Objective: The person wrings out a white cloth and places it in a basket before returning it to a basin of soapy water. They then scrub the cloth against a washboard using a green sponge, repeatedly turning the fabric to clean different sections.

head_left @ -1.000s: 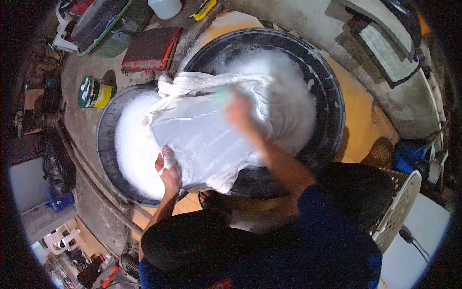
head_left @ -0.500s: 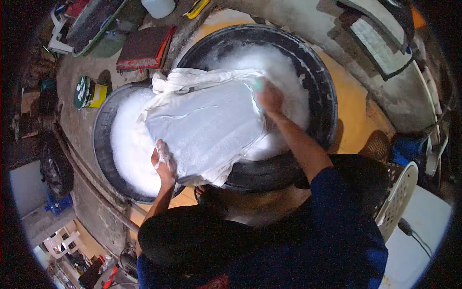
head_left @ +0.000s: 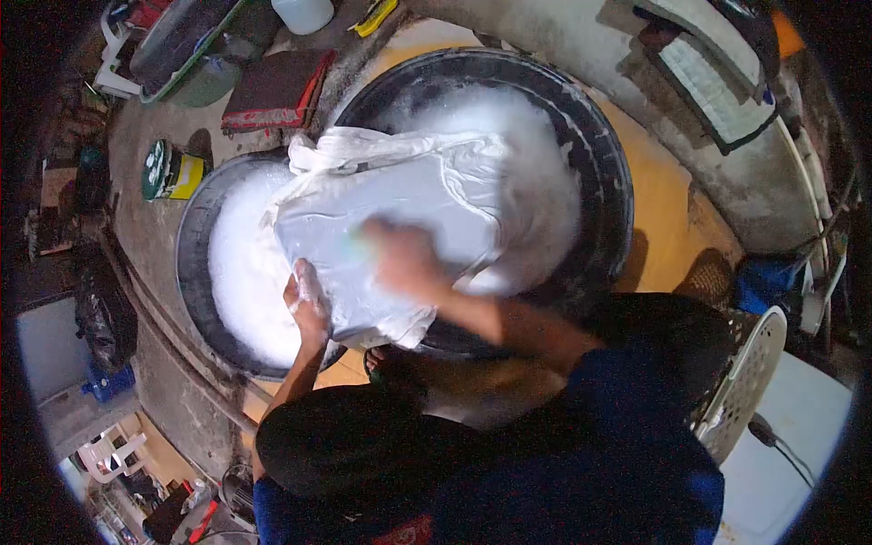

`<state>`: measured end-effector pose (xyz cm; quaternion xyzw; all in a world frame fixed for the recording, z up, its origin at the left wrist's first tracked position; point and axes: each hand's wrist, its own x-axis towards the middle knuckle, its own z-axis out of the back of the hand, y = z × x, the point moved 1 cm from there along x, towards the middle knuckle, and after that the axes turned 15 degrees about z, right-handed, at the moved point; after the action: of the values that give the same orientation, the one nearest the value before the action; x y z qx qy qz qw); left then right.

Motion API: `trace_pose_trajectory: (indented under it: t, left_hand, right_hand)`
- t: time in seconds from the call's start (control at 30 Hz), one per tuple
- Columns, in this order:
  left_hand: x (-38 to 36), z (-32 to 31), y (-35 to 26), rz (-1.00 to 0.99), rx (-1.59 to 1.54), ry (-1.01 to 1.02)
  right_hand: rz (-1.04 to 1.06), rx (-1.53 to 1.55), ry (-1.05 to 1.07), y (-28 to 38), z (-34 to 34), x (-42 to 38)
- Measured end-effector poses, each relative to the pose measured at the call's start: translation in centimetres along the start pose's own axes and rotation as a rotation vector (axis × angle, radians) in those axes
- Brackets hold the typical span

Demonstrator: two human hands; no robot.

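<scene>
The white cloth [head_left: 391, 195] lies spread out flat over the place where two round dark tubs meet, partly over the small tub [head_left: 193, 241] and partly over the large tub [head_left: 610, 173]. Its middle is smooth and wet, while its far edge is bunched into thick folds and its near edge hangs loose and crumpled.

The left hand [head_left: 309, 304] is closed on the near left edge of the cloth, with suds on its skin. The right hand [head_left: 407, 262], blurred, is over the middle of the cloth, closed around a small pale green object [head_left: 359, 241]; its exact shape is too blurred to tell.

Thick white foam [head_left: 250, 282] fills much of the small tub, to the left of the cloth. Cloudy, sudsy water [head_left: 540, 182] shows in the large tub, beyond the cloth and to its right.

On the floor [head_left: 136, 263], a bucket [head_left: 173, 173] with a yellow label stands just beside the small tub. Farther off, a dark folded mat [head_left: 277, 89] with red edges lies near the large tub. A foot [head_left: 374, 361] shows below the near edge of the cloth, and a pale perforated basket [head_left: 747, 391] is at the right.
</scene>
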<state>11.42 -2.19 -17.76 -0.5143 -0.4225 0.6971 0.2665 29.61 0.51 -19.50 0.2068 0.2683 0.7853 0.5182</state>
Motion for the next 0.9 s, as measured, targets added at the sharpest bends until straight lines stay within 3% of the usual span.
trace_pose_trajectory:
  t: [0.1,0.13,0.17,0.3,0.37,0.4,0.47,0.5,0.53,0.57,0.6,0.63,0.67,0.73,0.83,0.9]
  left_hand:
    - [1.1,0.7,0.9,-0.058,0.022,-0.015]
    - [1.3,0.6,0.9,-0.071,0.005,0.002]
    - [1.3,0.5,1.0,-0.081,-0.014,0.020]
    - [0.7,-0.3,0.4,-0.063,-0.048,-0.080]
    - [1.1,0.0,0.7,-0.133,-0.036,-0.014]
    - [1.0,0.3,1.0,-0.164,-0.024,0.015]
    - [-0.1,0.2,-0.2,-0.039,0.001,0.015]
    - [-0.1,0.1,-0.3,-0.023,-0.020,0.029]
    - [-0.1,-0.1,-0.2,-0.006,-0.044,0.044]
    - [0.3,0.1,0.2,-0.036,-0.010,0.019]
    - [0.3,0.5,0.9,-0.033,-0.029,0.022]
    - [0.6,0.9,1.2,-0.040,-0.046,0.030]
    - [1.2,1.0,1.3,-0.055,-0.067,0.043]
    - [1.6,1.3,2.0,-0.031,-0.104,0.054]
    - [1.3,1.1,1.4,-0.048,-0.080,0.101]
    - [0.6,0.2,0.3,-0.016,-0.055,0.051]
  right_hand:
    - [0.140,0.159,-0.212,2.1,-1.1,-0.8]
    - [0.096,-0.039,-0.403,-3.3,-2.8,-0.9]
    - [0.002,0.165,-0.530,-8.9,-0.9,-1.5]
    - [0.074,0.249,-0.622,-11.5,1.1,-0.9]
    - [0.099,0.051,-0.466,-6.7,-1.8,-0.3]
    - [0.123,0.028,-0.167,1.1,0.4,-0.7]
    - [0.361,0.208,-0.347,4.8,-2.9,-0.7]
    - [0.308,0.127,-0.362,1.6,-1.4,-0.5]
    - [-0.013,0.038,-0.333,-3.6,-2.7,-0.1]
    - [0.165,0.018,-0.745,-9.6,-1.0,-0.2]
    - [-0.145,0.136,-0.695,-17.8,-2.2,-0.5]
    - [-0.475,-0.084,-0.407,-19.1,2.7,-0.9]
    - [-0.347,-0.184,-0.364,-24.8,2.8,-2.4]
    - [-0.180,-0.421,-0.538,-27.0,4.0,-2.7]
    - [-0.472,-0.125,-0.378,-26.7,2.9,-2.4]
    - [-0.478,-0.195,-0.364,-26.0,2.9,-2.3]
